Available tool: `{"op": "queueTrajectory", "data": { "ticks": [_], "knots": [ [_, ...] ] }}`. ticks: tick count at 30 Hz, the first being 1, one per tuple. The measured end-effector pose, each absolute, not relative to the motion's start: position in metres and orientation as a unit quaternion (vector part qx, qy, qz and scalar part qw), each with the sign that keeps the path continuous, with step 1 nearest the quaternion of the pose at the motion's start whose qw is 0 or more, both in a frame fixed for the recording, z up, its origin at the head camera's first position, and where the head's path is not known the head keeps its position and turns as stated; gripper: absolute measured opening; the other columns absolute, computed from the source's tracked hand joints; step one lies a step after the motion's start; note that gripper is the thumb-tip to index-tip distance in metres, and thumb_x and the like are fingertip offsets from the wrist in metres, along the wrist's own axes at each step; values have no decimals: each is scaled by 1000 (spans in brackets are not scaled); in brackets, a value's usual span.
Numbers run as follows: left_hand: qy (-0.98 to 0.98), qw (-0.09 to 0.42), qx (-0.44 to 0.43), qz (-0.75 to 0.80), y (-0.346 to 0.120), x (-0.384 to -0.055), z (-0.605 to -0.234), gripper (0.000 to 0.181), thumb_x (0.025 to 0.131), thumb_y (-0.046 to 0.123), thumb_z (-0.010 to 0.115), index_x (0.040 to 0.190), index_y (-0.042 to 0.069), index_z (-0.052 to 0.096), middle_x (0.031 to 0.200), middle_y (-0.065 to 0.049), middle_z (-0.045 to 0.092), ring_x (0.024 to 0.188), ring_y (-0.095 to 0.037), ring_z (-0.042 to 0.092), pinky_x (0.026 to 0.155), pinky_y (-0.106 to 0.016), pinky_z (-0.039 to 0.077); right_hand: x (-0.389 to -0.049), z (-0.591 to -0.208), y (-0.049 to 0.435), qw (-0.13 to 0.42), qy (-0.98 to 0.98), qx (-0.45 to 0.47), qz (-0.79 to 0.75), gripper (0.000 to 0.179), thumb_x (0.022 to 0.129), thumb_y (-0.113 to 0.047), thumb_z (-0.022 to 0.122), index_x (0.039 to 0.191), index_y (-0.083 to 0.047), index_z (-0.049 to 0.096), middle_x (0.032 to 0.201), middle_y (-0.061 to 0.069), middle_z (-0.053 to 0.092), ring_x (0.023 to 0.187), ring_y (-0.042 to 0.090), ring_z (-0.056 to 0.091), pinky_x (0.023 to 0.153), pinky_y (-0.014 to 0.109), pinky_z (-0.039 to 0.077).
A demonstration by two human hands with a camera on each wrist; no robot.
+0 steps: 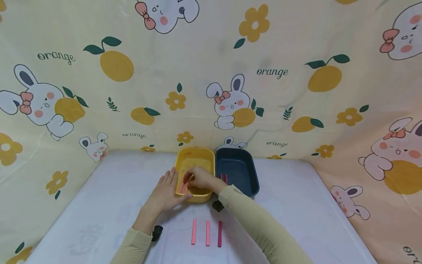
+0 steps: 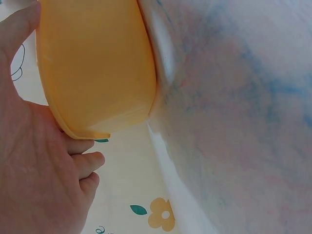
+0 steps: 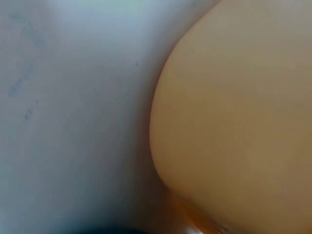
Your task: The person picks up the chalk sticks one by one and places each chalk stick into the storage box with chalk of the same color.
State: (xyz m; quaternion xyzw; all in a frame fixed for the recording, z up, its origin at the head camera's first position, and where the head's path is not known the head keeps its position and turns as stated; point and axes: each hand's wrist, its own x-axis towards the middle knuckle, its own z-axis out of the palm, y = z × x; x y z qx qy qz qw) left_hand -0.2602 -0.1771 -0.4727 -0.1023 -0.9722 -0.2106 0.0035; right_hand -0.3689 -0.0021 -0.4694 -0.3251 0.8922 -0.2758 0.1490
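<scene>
My left hand (image 1: 166, 193) rests against the left front corner of a yellow bin (image 1: 195, 198), its fingers straight along the side and its thumb at the front rim. In the left wrist view the thumb and fingers lie about the rim of this bin (image 2: 97, 68). My right hand (image 1: 200, 177) reaches inside, fingers curled, pinching a pink stick (image 1: 186, 188). Another pink stick (image 1: 181, 187) leans beside it at the front left wall. The right wrist view shows mostly the bin's outer wall (image 3: 234, 126); the fingers are out of sight there.
A dark blue bin (image 1: 238, 165) stands right of the yellow one, with darker pink sticks (image 1: 226, 179) at its left side. Two light pink sticks (image 1: 193, 231) and one dark pink stick (image 1: 219, 234) lie on the white tabletop (image 1: 125, 198) in front. A patterned cloth (image 1: 197, 66) hangs behind.
</scene>
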Motion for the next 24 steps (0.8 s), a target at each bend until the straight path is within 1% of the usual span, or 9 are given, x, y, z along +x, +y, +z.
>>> {"op": "queueTrajectory", "data": {
  "ticks": [4, 9, 16, 21, 24],
  "knots": [
    [-973, 1, -102, -209, -177, -260, -473, 118, 90, 76, 59, 162, -7, 17, 172, -23, 10, 158, -43, 12, 128, -57, 14, -363, -467, 0, 140, 892, -323, -284, 13, 96, -10, 75, 110, -11, 76, 107, -3, 74, 89, 10, 63, 87, 22, 55],
    [-973, 3, -102, -209, -176, -259, -473, 117, 90, 74, 61, 162, -7, 16, 172, -23, 10, 158, -44, 13, 128, -57, 14, -357, -466, 4, 114, 888, -332, -296, 15, 99, -10, 71, 113, -11, 75, 108, -2, 74, 91, 8, 65, 87, 21, 56],
    [-972, 4, -100, -212, -176, -259, -474, 115, 91, 71, 62, 162, -9, 18, 172, -24, 10, 158, -44, 13, 129, -56, 14, -346, -461, 12, 85, 876, -322, -348, 16, 99, -9, 69, 113, -7, 74, 109, 0, 73, 96, 13, 67, 86, 24, 58],
    [-973, 6, -98, -211, -176, -260, -474, 114, 92, 69, 63, 161, -9, 18, 172, -24, 11, 158, -44, 13, 128, -57, 14, -338, -459, 20, 55, 872, -305, -378, 20, 100, -12, 69, 117, -4, 74, 111, 1, 73, 99, 16, 69, 89, 27, 59],
    [-973, 10, -99, -209, -175, -260, -474, 114, 92, 69, 63, 161, -9, 19, 172, -25, 11, 158, -44, 13, 128, -57, 14, -332, -457, 26, 36, 869, -293, -397, 21, 100, -15, 69, 119, -6, 73, 113, 2, 73, 100, 16, 70, 89, 29, 60]
  ]
}}
